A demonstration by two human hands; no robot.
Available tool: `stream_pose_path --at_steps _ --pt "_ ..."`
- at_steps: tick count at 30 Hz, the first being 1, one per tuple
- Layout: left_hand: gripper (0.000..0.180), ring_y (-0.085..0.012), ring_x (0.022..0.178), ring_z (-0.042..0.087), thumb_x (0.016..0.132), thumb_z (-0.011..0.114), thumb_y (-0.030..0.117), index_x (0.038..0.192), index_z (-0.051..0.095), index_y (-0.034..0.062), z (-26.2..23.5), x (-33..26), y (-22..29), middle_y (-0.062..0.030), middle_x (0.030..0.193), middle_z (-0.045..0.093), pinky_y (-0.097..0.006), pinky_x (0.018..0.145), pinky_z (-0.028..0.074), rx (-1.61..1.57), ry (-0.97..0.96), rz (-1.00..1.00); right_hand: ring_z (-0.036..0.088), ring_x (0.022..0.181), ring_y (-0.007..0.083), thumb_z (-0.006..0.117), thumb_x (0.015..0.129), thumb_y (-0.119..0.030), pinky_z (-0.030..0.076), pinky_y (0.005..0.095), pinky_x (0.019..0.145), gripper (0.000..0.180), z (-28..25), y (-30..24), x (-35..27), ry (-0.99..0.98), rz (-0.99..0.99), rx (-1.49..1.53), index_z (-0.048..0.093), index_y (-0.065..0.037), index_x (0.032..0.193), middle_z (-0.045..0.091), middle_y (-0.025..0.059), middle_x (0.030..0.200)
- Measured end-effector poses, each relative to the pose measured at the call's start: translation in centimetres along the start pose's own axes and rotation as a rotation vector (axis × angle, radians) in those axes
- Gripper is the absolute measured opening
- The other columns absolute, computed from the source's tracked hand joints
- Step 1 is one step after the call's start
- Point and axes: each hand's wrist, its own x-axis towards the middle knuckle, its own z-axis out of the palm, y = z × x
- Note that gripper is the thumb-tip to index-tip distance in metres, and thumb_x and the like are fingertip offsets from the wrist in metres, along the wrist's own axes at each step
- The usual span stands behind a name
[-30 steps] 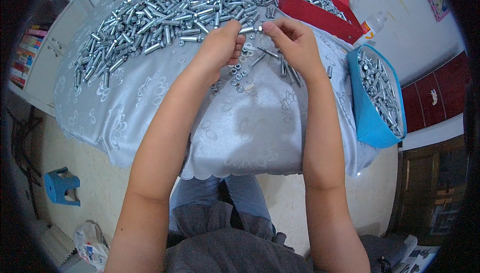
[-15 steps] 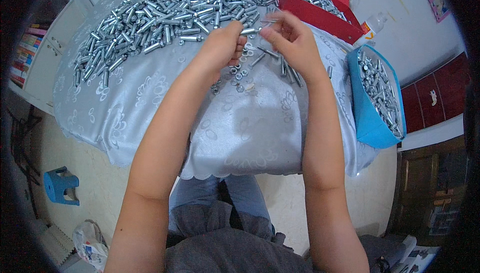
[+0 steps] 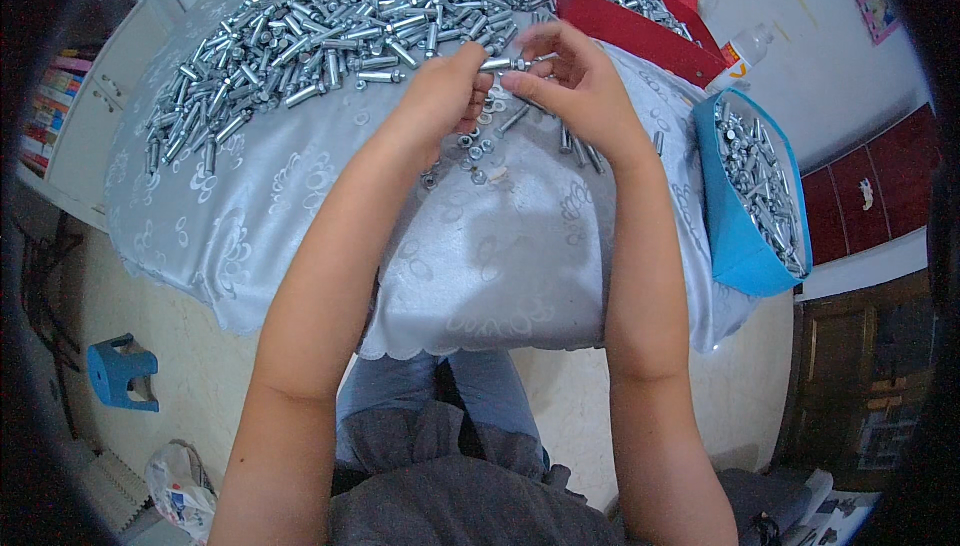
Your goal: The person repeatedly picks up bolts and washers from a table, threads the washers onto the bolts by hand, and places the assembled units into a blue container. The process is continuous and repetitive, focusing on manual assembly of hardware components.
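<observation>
Looking down at the surface [image 3: 440, 246], we record our left hand [image 3: 450, 91] pinching a bolt [image 3: 500, 64], its free end pointing right, just beside the pile [image 3: 330, 36]. Our right hand [image 3: 580, 81] has thumb and fingers apart about that end; we cannot tell whether they touch it. Nuts [image 3: 475, 151] lie nearer us. Rightward stand a red box [image 3: 660, 46] and a blue box [image 3: 735, 236].

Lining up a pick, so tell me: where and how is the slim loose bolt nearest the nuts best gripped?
Probably mid-shank on the slim bolt, thumb and finger across its long sides, from above and the right. It lies slanted, its straight length offering two opposite sides; nuts sit close on its left, while bare cloth shows along its lower right.
</observation>
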Motion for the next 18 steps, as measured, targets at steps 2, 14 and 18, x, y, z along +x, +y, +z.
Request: stream_pose_path --at_steps 2,14,18 --pt "0.027 -0.0072 0.045 0.029 0.08 0.042 0.032 0.061 0.037 0.0139 0.1 0.0 -0.1 0.005 0.054 0.032 -0.023 0.043 0.026 -0.014 0.0 0.003 0.046 0.058 0.004 0.069 0.07 -0.018 0.038 0.0172 0.054 0.023 -0.4 0.5 0.1 -0.103 -0.017 0.011 0.056 -0.004 0.082 0.052 -0.0017 0.064" --pt "0.031 -0.0085 0.045 0.031 0.08 0.042 0.034 0.059 0.041 0.0118 0.6 -0.1 -0.3 0.0033 0.051 0.034 -0.024 0.043 0.027 0.042 0.003 0.054 0.041 0.057 0.007 0.059 0.077 -0.029 0.035 0.0226 0.052 0.027 -0.5 0.2 0.0 -0.134 0.246 -0.219 0.056 -0.003 0.073 0.049 -0.0008 0.061" --pt "0.033 -0.0091 0.044 0.031 0.08 0.042 0.035 0.059 0.044 0.0105 0.6 -0.5 0.0 0.0023 0.05 0.036 -0.025 0.043 0.027 0.043 0.031 0.081 0.041 0.053 0.0077 0.054 0.08 -0.037 0.034 0.0233 0.049 0.039 0.2 0.7 0.0 0.038 -0.102 -0.227 0.055 -0.001 0.064 0.048 0.0003 0.055"
